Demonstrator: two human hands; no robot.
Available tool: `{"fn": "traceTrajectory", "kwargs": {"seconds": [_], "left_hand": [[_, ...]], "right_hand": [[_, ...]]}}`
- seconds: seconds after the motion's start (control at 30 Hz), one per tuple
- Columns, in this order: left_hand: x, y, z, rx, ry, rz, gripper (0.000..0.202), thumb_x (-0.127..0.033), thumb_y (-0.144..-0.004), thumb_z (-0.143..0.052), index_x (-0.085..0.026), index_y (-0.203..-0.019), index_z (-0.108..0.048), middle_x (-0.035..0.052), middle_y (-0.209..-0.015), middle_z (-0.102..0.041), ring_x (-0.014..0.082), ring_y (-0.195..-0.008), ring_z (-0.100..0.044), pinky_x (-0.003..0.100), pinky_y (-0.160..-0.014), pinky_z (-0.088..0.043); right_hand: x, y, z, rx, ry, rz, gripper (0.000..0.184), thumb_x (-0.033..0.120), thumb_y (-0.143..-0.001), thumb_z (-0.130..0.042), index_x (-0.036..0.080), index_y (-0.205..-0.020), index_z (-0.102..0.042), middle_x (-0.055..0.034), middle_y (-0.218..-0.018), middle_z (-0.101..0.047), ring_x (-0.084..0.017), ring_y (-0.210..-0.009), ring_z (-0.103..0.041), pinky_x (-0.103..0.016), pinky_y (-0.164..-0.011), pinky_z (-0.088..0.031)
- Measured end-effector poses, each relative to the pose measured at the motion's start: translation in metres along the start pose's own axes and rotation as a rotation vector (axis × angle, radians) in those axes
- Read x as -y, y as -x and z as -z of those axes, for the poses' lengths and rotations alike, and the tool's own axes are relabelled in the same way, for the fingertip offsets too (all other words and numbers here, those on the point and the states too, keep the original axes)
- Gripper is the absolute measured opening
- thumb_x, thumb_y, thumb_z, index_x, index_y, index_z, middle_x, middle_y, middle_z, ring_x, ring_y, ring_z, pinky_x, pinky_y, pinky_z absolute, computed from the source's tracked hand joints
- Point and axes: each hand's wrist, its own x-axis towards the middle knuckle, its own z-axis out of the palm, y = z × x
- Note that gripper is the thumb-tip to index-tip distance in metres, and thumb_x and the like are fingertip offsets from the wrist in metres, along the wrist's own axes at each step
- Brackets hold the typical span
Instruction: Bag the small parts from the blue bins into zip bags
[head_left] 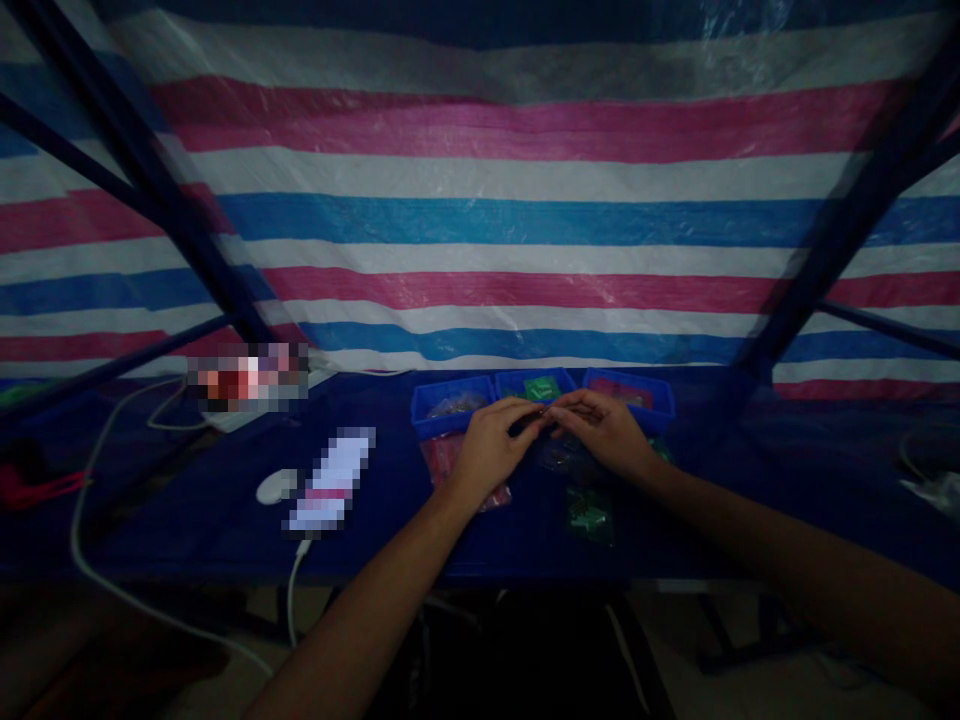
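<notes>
My left hand [499, 438] and my right hand [604, 430] meet at the fingertips in front of the blue trays. Both are closed in a pinch around something small and dark that I cannot make out. Under my left hand lies a clear bag with red contents [442, 460]. Below my right hand are a clear bag with dark contents [566, 460] and a small bag with green contents [589, 515]. Behind my hands stand the left blue tray [415, 408] with clear bags, the middle blue tray [571, 378] with a green packet [541, 388], and the right blue tray [667, 400] with reddish contents.
On the blue table [225, 540] to the left lie a blurred-out phone [334, 480] on a white cable [294, 580], a round white object [277, 487] and a white power strip [232, 415]. Blue metal posts [817, 240] frame the striped sheet [510, 220] behind. Clear plastic [934, 495] lies far right.
</notes>
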Motion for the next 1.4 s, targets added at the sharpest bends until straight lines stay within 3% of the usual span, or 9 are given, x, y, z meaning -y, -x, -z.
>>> {"fn": "traceTrajectory", "kwargs": {"seconds": [0.2, 0.33, 0.47, 0.63, 0.73, 0.87, 0.97, 1.17, 1.4], "left_hand": [[-0.001, -0.003, 0.008, -0.051, 0.049, 0.097, 0.017, -0.031, -0.097, -0.067, -0.026, -0.108, -0.079, 0.0045, -0.106, -0.080, 0.0220, -0.096, -0.075, 0.038, -0.088, -0.060], [0.006, -0.005, 0.011, -0.215, 0.276, 0.252, 0.026, -0.041, -0.094, -0.071, -0.023, -0.111, -0.078, 0.0061, -0.100, -0.080, 0.0219, -0.086, -0.076, 0.037, -0.081, -0.062], [0.017, -0.009, 0.018, -0.354, 0.403, 0.331, 0.035, -0.046, -0.091, -0.072, -0.018, -0.111, -0.076, 0.0068, -0.092, -0.079, 0.0204, -0.080, -0.075, 0.034, -0.076, -0.061], [0.024, -0.008, 0.034, -0.374, 0.201, 0.326, 0.030, -0.042, -0.096, -0.066, -0.018, -0.113, -0.073, 0.0074, -0.097, -0.077, 0.0216, -0.086, -0.074, 0.037, -0.083, -0.061], [0.028, -0.004, 0.042, -0.337, -0.197, 0.216, 0.020, -0.027, -0.096, -0.062, -0.021, -0.112, -0.073, 0.0100, -0.118, -0.072, 0.0282, -0.113, -0.067, 0.049, -0.103, -0.053], [0.032, -0.001, 0.044, -0.340, -0.470, 0.157, 0.033, -0.011, -0.087, -0.062, -0.021, -0.118, -0.071, 0.0139, -0.141, -0.057, 0.0367, -0.136, -0.049, 0.061, -0.115, -0.039], [0.030, -0.002, 0.042, -0.327, -0.472, 0.139, 0.038, -0.007, -0.086, -0.059, -0.022, -0.120, -0.069, 0.0122, -0.142, -0.056, 0.0352, -0.136, -0.047, 0.060, -0.117, -0.038], [0.016, -0.004, 0.038, -0.325, -0.400, 0.077, 0.026, -0.016, -0.093, -0.059, -0.025, -0.116, -0.069, 0.0094, -0.140, -0.056, 0.0317, -0.136, -0.048, 0.054, -0.117, -0.039], [0.008, -0.004, 0.030, -0.277, -0.340, 0.035, 0.021, -0.019, -0.097, -0.058, -0.025, -0.113, -0.069, 0.0089, -0.137, -0.058, 0.0285, -0.135, -0.049, 0.051, -0.118, -0.040]], "right_hand": [[0.000, 0.001, 0.003, -0.012, 0.034, 0.066, 0.030, 0.050, -0.091, -0.072, 0.023, -0.104, -0.070, -0.0072, -0.101, -0.078, -0.023, -0.092, -0.074, -0.035, -0.075, -0.062], [0.000, 0.000, 0.007, -0.064, 0.131, 0.078, 0.032, 0.052, -0.091, -0.071, 0.023, -0.104, -0.070, -0.0061, -0.093, -0.076, -0.020, -0.075, -0.070, -0.033, -0.065, -0.058], [-0.001, 0.000, 0.007, -0.055, 0.150, 0.077, 0.032, 0.052, -0.091, -0.071, 0.024, -0.104, -0.070, -0.0047, -0.090, -0.073, -0.019, -0.073, -0.067, -0.031, -0.062, -0.055], [-0.001, 0.002, 0.008, -0.003, 0.369, 0.166, 0.023, 0.045, -0.096, -0.066, 0.025, -0.106, -0.071, -0.0048, -0.097, -0.075, -0.022, -0.083, -0.070, -0.035, -0.074, -0.056], [0.000, 0.002, 0.011, 0.109, 0.573, 0.275, 0.020, 0.039, -0.098, -0.064, 0.024, -0.109, -0.072, -0.0058, -0.100, -0.075, -0.023, -0.088, -0.069, -0.038, -0.080, -0.054], [0.004, 0.003, 0.011, 0.296, 0.695, 0.400, 0.017, 0.037, -0.097, -0.067, 0.023, -0.106, -0.072, -0.0077, -0.102, -0.074, -0.026, -0.099, -0.066, -0.043, -0.090, -0.051], [0.011, 0.006, 0.006, 0.430, 0.705, 0.469, 0.021, 0.039, -0.098, -0.066, 0.023, -0.111, -0.072, -0.0086, -0.105, -0.074, -0.027, -0.103, -0.064, -0.045, -0.094, -0.050], [0.024, 0.021, -0.014, 0.654, 0.724, 0.593, 0.047, 0.042, -0.100, -0.063, 0.023, -0.143, -0.061, -0.0115, -0.117, -0.070, -0.028, -0.110, -0.058, -0.048, -0.101, -0.047], [0.015, 0.025, -0.023, 0.739, 0.760, 0.642, 0.046, 0.040, -0.101, -0.060, 0.023, -0.143, -0.061, -0.0151, -0.132, -0.063, -0.030, -0.122, -0.053, -0.052, -0.105, -0.045]]}}
